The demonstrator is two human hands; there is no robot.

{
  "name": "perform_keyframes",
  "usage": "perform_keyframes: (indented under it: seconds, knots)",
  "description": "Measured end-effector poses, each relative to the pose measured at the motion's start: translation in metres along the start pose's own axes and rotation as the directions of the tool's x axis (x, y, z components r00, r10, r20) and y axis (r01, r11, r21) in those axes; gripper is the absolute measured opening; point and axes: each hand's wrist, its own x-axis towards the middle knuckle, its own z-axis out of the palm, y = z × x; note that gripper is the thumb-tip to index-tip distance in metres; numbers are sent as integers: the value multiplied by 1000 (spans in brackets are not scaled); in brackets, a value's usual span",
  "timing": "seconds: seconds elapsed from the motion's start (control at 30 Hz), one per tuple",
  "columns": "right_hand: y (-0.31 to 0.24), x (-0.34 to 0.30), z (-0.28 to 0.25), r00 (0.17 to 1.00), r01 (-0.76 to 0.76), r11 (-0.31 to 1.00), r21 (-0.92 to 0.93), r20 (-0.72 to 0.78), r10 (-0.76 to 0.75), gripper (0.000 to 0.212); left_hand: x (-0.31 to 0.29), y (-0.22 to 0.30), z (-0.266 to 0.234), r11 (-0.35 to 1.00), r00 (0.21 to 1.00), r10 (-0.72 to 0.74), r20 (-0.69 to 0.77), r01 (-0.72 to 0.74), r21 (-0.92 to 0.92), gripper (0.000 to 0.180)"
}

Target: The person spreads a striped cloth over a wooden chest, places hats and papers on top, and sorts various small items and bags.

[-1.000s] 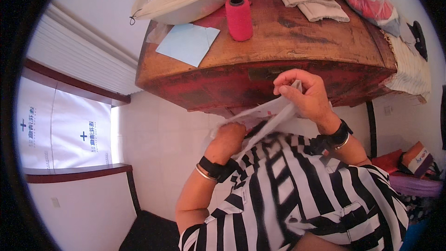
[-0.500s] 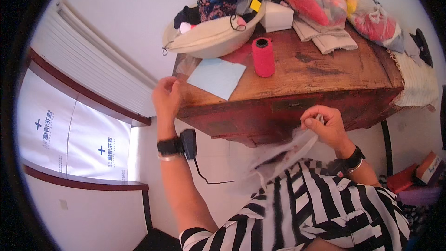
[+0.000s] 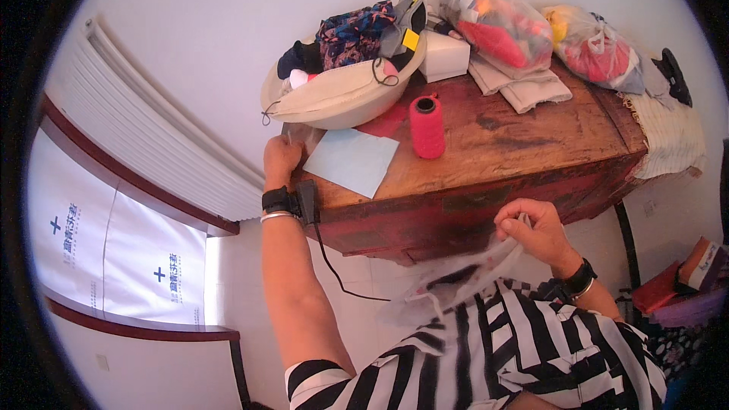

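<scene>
My right hand (image 3: 535, 234) pinches the upper edge of a clear plastic bag (image 3: 463, 277), which hangs before my striped shirt. A dark patch shows in or through the bag; I cannot tell what it is. At the chest's left corner, my left hand (image 3: 282, 158) has its fingers bent closed on a thin clear plastic piece (image 3: 305, 135); the fingertips are partly hidden. Right of that hand lies a light blue square sheet (image 3: 351, 161). Beyond the sheet a red thread cone (image 3: 427, 130) stands upright on the wooden chest (image 3: 524, 137).
A cream basin (image 3: 342, 110) heaped with cloth stands at the back left. Behind the cone are a white box (image 3: 444, 57), folded beige cloth (image 3: 524, 91) and two filled plastic bags (image 3: 501, 34). A black cable (image 3: 330, 266) runs from my left wrist.
My left hand has moved forward from beside the chest to the plastic at its corner. My right hand still holds the bag. The view has shifted, so the chest appears lower.
</scene>
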Motion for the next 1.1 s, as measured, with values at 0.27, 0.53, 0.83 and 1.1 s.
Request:
perform_keyframes:
  seconds: [0.27, 0.53, 0.83, 1.1]
  knots:
    - [-16, 39, 40, 968, 29, 1000, -6, 251, -26, 17, -17, -35, -5, 802, 996, -59, -64, 9, -597, 21]
    - [-22, 96, 126, 879, 51, 999, -7, 474, -42, 42, -60, -46, -15, 841, 906, -216, -365, -17, -540, 19]
    - [2, 126, 161, 880, -102, 970, 221, 474, -15, 59, -101, -41, -25, 640, 974, -149, -169, -36, -768, 20]
    - [-4, 123, 175, 922, -168, 880, 444, 387, -19, 65, -111, -68, -36, 698, 946, -177, -270, -73, -713, 10]
